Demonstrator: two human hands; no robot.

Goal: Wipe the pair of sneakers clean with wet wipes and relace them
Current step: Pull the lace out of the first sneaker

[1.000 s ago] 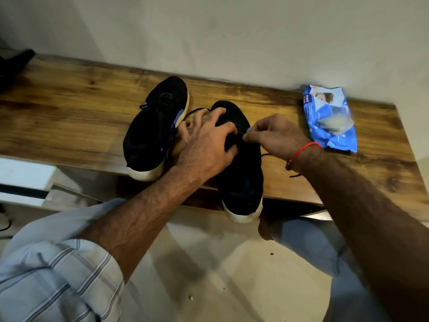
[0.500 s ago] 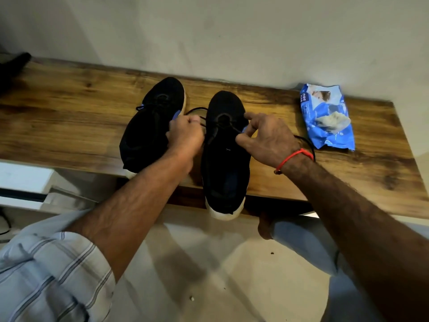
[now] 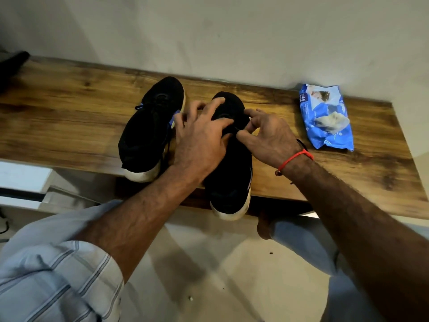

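Now relacing: the left hand [image 3: 199,140] lies spread on the right sneaker [image 3: 232,173]; the right hand [image 3: 269,135] pinches the lace [image 3: 234,129], which probably needs threading next.

Both forearms reach fwd from near edge, converging at centre. Left hand [image 3: 201,138]: back of hand up, fingers spread & slightly bent, tips pointing far/right; blurred, so grip unclear. Striped sleeve [image 3: 55,273] rolled up to about the elbow, forearm bare. Right hand [image 3: 267,133]: thumb & forefinger pinched together near left hand's fingertips, other fingers curled, one raised toward far side. Red thread band [image 3: 293,159] round right wrist. Right forearm bare, runs off near-right corner.
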